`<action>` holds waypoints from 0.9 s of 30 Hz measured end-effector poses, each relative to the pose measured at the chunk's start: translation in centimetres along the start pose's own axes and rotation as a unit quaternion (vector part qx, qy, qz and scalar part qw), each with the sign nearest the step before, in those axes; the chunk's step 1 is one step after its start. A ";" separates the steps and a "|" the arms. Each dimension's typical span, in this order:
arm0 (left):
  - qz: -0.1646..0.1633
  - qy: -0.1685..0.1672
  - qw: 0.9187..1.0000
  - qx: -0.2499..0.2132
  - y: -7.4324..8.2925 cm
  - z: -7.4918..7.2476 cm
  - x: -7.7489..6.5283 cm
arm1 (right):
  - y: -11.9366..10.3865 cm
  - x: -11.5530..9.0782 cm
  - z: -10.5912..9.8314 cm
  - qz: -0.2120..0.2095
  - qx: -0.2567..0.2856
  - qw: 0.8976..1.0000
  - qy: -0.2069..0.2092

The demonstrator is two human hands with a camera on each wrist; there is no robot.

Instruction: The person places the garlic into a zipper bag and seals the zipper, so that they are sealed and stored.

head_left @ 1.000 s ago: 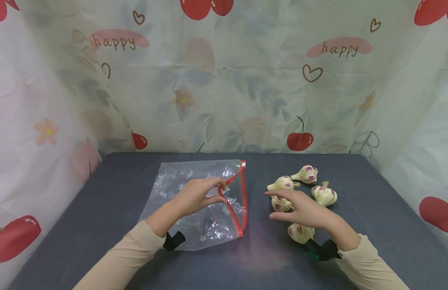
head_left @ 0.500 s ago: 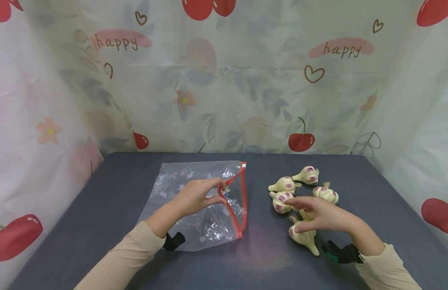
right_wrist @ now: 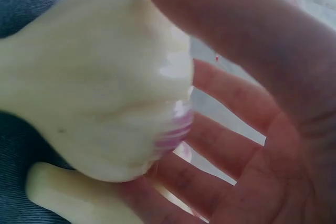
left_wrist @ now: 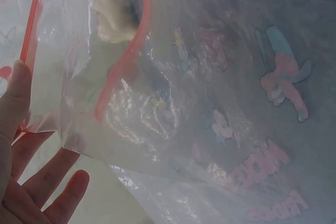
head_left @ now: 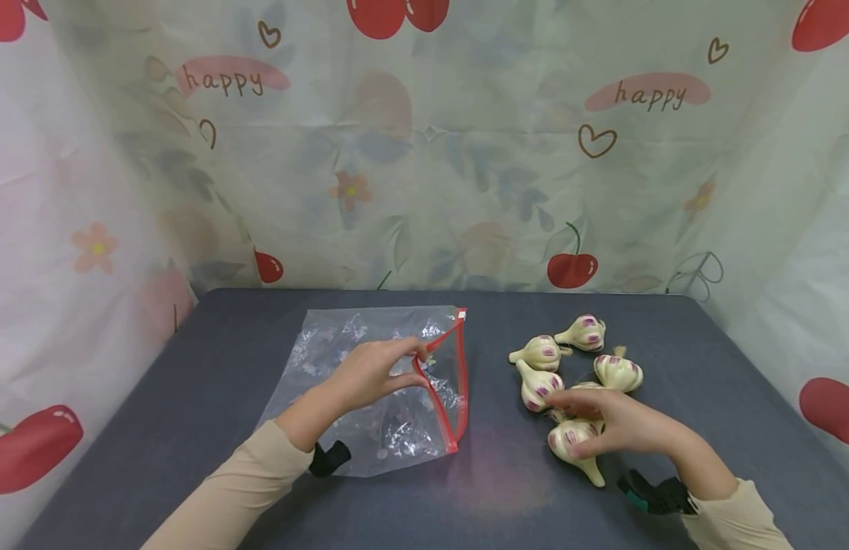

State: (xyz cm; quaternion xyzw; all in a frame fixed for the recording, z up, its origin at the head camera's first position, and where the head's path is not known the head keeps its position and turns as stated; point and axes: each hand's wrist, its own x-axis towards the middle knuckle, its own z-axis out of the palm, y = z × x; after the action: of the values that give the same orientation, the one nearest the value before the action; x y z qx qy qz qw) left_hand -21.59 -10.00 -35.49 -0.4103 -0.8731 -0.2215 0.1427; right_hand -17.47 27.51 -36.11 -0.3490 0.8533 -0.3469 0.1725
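My left hand (head_left: 376,370) pinches the red-edged mouth of a clear zip bag (head_left: 321,336), whose opening gapes to the right. In the left wrist view, the thumb lies at the red strip (left_wrist: 30,30) and the other fingers are spread below. My right hand (head_left: 627,420) is spread around the nearest garlic bulb (head_left: 569,439), thumb against its near side. In the right wrist view, that garlic bulb (right_wrist: 105,82) sits between thumb and fingers; the fingertips are hidden behind it. Another garlic bulb (head_left: 537,388) lies at the fingertips of this hand.
Farther back on the dark table (head_left: 493,489) are more garlic bulbs, one at the left (head_left: 540,353), another at the back (head_left: 582,333) and one at the right (head_left: 618,372). Another bulb (head_left: 589,388) is partly hidden by my right hand. A patterned curtain (head_left: 424,191) encloses the table.
My right hand has moved right and down onto the nearest garlic bulb. The bulb by its fingertips has turned and shifted slightly. My left hand and the bag stay in place.
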 end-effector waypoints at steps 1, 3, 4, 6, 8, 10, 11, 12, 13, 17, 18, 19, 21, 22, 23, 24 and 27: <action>0.000 0.000 1.000 0.000 0.0 0.0 0.0 | 0.1 0.0 0.1 -0.005 0.003 1.000 0.000; 0.000 0.000 1.000 0.000 0.0 0.0 0.0 | 0.4 0.0 0.3 -0.015 0.001 1.000 0.001; 0.000 -0.001 1.000 0.000 0.0 0.0 0.0 | 0.5 0.1 0.3 -0.019 0.003 1.000 0.000; -0.002 -0.002 1.000 -0.001 0.0 0.0 0.0 | 0.7 0.1 0.4 -0.030 -0.006 1.000 0.003; -0.004 -0.003 1.000 -0.002 0.0 0.0 0.0 | 0.8 0.1 0.5 -0.036 -0.012 0.999 0.006; -0.005 -0.003 1.000 -0.002 0.0 0.0 0.0 | 0.8 0.1 0.5 -0.040 -0.015 0.999 0.007; -0.005 -0.002 1.000 -0.002 0.0 0.0 0.0 | 0.8 0.1 0.5 -0.040 -0.016 0.999 0.008; -0.005 -0.001 1.000 -0.002 -0.1 0.0 0.0 | 0.8 0.1 0.5 -0.039 -0.015 0.999 0.008; -0.005 0.000 1.000 -0.002 -0.1 0.0 0.0 | 0.7 0.1 0.5 -0.036 -0.015 0.999 0.008; -0.004 0.003 1.000 -0.003 -0.1 0.0 0.0 | 0.5 0.1 0.3 -0.027 -0.017 0.999 0.007; -0.005 0.003 1.000 -0.004 -0.1 -0.1 0.0 | 0.4 0.1 0.2 -0.027 -0.020 0.999 0.007; -0.005 0.003 1.000 -0.004 -0.1 -0.1 0.0 | 0.3 0.0 0.1 -0.024 -0.025 0.999 0.008; -0.005 0.003 1.000 -0.003 -0.1 0.0 0.0 | 0.2 0.1 0.0 -0.018 -0.026 0.999 0.008; -0.005 0.004 1.000 -0.003 -0.1 0.0 0.0 | 0.1 0.1 -0.1 -0.012 -0.027 1.000 0.008; -0.005 0.004 1.000 -0.003 -0.1 0.0 0.0 | 0.0 0.0 -0.2 -0.004 -0.031 0.999 0.009; -0.005 0.004 1.000 -0.003 -0.1 0.0 -0.1 | -0.1 0.0 -0.3 0.006 -0.033 0.999 0.010; -0.007 0.004 1.000 -0.005 -0.1 -0.1 -0.1 | -0.4 0.0 -0.5 0.035 -0.043 0.998 0.015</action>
State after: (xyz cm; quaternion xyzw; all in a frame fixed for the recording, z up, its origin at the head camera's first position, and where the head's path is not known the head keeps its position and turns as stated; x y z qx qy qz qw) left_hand -21.64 -10.15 -35.48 -0.4038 -0.8741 -0.2291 0.1427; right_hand -17.57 27.55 -35.42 -0.3210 0.8816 -0.3085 0.1566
